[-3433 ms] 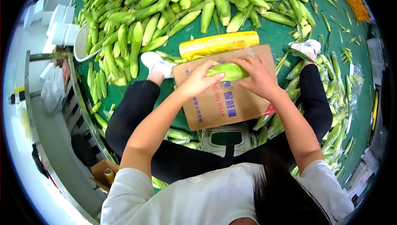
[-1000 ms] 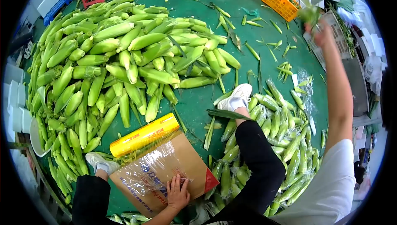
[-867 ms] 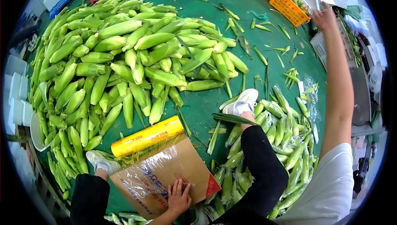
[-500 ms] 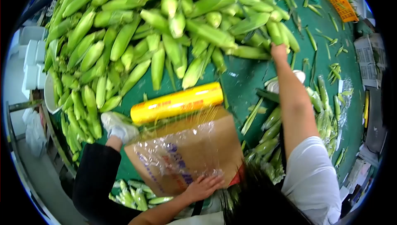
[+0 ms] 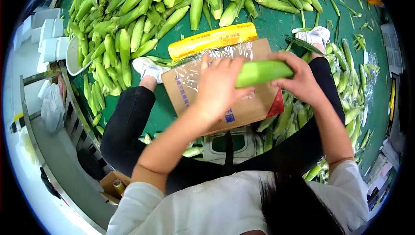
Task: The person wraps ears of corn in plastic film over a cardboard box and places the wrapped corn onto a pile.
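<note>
A green ear of corn in its husk point(image 5: 264, 73) lies level over the cardboard box point(image 5: 181, 88), held between my two hands. My right hand point(image 5: 300, 77) is closed round its right end, thumb below and fingers above. My left hand point(image 5: 219, 86) is at the other end, its thumb under the corn and its fingers partly blurred; that end is hidden by the hand. Clear plastic film point(image 5: 190, 71) covers part of the box. Against the box's far edge rests a yellow roll of wrap point(image 5: 212, 40).
A big heap of unhusked corn point(image 5: 138, 14) spreads over the green floor point(image 5: 276, 23) ahead. Film-wrapped ears point(image 5: 346, 84) lie at right, by my white shoe point(image 5: 317, 35). A white tub point(image 5: 75, 58) and a metal frame point(image 5: 56, 157) stand at left.
My right hand has come back from the heap with an ear of corn. My left hand has lifted off the box and moved to the corn. The view has shifted downward.
</note>
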{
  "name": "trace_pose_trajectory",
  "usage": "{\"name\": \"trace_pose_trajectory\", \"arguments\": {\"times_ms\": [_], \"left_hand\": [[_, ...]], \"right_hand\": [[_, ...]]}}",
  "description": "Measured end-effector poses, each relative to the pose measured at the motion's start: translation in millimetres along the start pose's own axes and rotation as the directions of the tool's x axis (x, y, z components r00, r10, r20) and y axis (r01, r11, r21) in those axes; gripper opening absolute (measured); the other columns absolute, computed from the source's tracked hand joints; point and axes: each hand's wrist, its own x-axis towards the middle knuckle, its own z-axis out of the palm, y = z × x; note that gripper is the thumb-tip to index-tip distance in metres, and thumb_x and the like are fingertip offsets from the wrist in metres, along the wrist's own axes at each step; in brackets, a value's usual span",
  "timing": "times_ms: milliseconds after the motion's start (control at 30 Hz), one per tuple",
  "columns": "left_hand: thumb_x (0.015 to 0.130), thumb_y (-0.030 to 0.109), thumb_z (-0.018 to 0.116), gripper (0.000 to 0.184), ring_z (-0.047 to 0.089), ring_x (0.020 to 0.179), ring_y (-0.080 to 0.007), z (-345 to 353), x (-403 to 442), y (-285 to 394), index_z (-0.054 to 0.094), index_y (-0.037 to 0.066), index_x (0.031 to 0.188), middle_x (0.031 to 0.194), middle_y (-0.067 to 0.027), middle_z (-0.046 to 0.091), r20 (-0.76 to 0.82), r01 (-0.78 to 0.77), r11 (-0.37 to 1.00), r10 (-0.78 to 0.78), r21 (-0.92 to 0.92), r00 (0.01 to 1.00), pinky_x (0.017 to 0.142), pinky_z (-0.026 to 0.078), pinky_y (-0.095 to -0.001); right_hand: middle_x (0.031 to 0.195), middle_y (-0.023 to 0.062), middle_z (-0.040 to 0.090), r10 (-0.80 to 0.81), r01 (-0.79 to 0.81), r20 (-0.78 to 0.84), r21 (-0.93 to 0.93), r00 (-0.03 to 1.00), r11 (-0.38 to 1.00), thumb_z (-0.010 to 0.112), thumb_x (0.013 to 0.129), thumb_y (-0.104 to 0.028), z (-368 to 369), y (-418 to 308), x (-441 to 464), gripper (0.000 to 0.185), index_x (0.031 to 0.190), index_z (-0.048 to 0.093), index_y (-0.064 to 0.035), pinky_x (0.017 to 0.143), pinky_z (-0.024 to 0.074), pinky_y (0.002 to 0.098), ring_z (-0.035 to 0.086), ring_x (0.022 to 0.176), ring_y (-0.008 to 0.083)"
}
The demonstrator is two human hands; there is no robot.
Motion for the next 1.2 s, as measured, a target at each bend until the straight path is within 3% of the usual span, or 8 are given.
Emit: {"name": "trace_pose_trajectory", "arguments": {"times_ms": [67,200,367,500,600,733,900,1200], "left_hand": [[0.076,0.038,0.087,0.074,0.064,0.117,-0.0287,-3,-17,-27,0.056,0.008,0.135,0.119,-0.0161,0.068,0.197,0.221,0.820,-0.135,-0.527,0.971,0.105,0.046,-0.0452],[0.078,0.037,0.086,0.067,0.064,0.116,-0.0328,1,-36,-58,0.057,0.006,0.129,0.121,-0.0190,0.067,-0.026,0.138,0.853,-0.175,-0.504,0.984,0.098,0.051,-0.0385],[0.073,0.030,0.087,0.064,0.059,0.110,-0.0381,25,36,-104,0.060,0.008,0.126,0.115,-0.0174,0.064,-0.334,-0.289,0.936,0.212,-0.203,0.919,0.095,0.049,-0.0450],[0.074,0.028,0.085,0.068,0.058,0.115,-0.0362,78,32,-142,0.059,0.020,0.136,0.120,-0.0134,0.062,-0.003,-0.158,0.987,0.158,-0.028,0.987,0.096,0.049,-0.0467],[0.075,0.033,0.085,0.078,0.054,0.123,-0.0296,86,0,-133,0.052,0.029,0.146,0.126,-0.0072,0.060,0.031,-0.097,0.991,0.095,0.095,0.995,0.101,0.044,-0.0497],[0.078,0.031,0.083,0.078,0.051,0.125,-0.0310,98,-2,-113,0.050,0.022,0.148,0.129,-0.0102,0.058,-0.002,-0.053,0.985,0.055,0.166,0.999,0.106,0.040,-0.0502],[0.081,0.033,0.079,0.057,0.049,0.123,-0.0336,126,-67,-157,0.057,0.010,0.128,0.128,-0.0126,0.054,-0.379,-0.426,0.891,0.453,0.158,0.807,0.111,0.033,-0.0511],[0.090,0.011,0.062,0.012,0.062,0.094,-0.0288,129,-92,-172,0.059,0.008,0.102,0.093,-0.0091,0.064,-0.325,-0.245,0.968,0.247,0.046,0.913,0.089,0.048,-0.0430]], "right_hand": [[0.109,0.0123,0.068,0.328,-0.138,-0.399,0.436,0.856,0.889,0.082,0.082,-0.015,31,10,0,0.050,0.127,0.063,-0.0045,0.079,0.0545,0.0312,0.064,0.097,0.0164],[0.069,0.0094,0.071,0.819,-0.834,-0.190,0.001,0.541,0.551,0.060,0.093,-0.060,120,76,-48,0.057,0.098,0.075,-0.0052,0.072,0.0553,0.0358,0.071,0.072,0.0205],[0.062,0.0051,0.066,0.841,-0.830,-0.187,0.157,0.508,0.536,0.064,0.095,-0.050,183,82,-38,0.049,0.087,0.071,-0.0028,0.053,0.0485,0.0306,0.059,0.052,0.0140],[0.073,-0.0008,0.059,0.887,-0.387,-0.244,0.831,0.391,0.399,0.066,0.096,-0.026,189,122,-71,0.018,0.094,0.068,-0.0090,0.059,0.0467,0.0303,0.054,0.062,0.0110],[0.083,-0.0009,0.059,0.727,0.005,-0.438,0.858,0.530,0.513,0.057,0.103,-0.019,158,105,-85,0.011,0.098,0.062,-0.0098,0.070,0.0440,0.0262,0.053,0.073,0.0103],[0.101,0.0095,0.064,-0.044,0.013,-0.712,-0.049,0.701,0.999,0.060,0.099,-0.013,153,43,16,0.011,0.095,0.059,-0.0023,0.088,0.0475,0.0353,0.062,0.095,0.0278],[0.124,0.0090,0.063,-0.264,0.193,-0.234,-0.285,0.936,0.939,0.073,0.088,-0.020,201,87,58,0.039,0.123,0.059,-0.0091,0.092,0.0461,0.0417,0.059,0.112,0.0301],[0.134,0.0025,0.058,-0.279,0.270,0.064,-0.529,0.958,0.805,0.076,0.083,-0.025,179,73,57,0.067,0.145,0.052,-0.0334,0.096,0.0435,0.0418,0.056,0.117,0.0261]]}}
